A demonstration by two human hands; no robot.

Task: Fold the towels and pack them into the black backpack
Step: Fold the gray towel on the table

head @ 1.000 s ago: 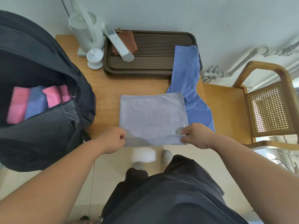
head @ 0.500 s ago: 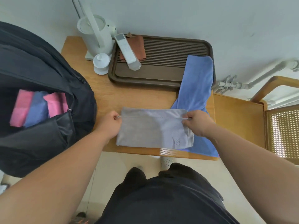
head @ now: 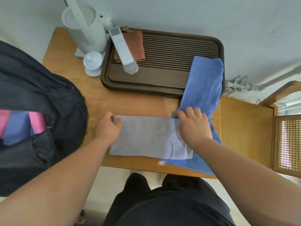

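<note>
A grey towel (head: 146,137) lies folded in half on the wooden table (head: 130,103), its logo at the near right corner. My left hand (head: 107,128) pinches its far left corner. My right hand (head: 193,126) rests flat on its right end, fingers spread over the far right corner. A blue towel (head: 203,84) lies unfolded under the grey one's right end and drapes over the tray. The black backpack (head: 40,111) stands open at the left, with pink and blue folded towels (head: 17,126) inside.
A dark brown slatted tray (head: 162,62) at the back holds a white remote (head: 123,49) and a brown cloth (head: 135,44). A white kettle (head: 84,25) and small white lidded cup (head: 93,62) stand at the back left. A wooden chair (head: 260,128) is at the right.
Both hands carried the grey towel's near edge over to its far edge, folding it in half. The right hand has since loosened and flattened onto the towel.
</note>
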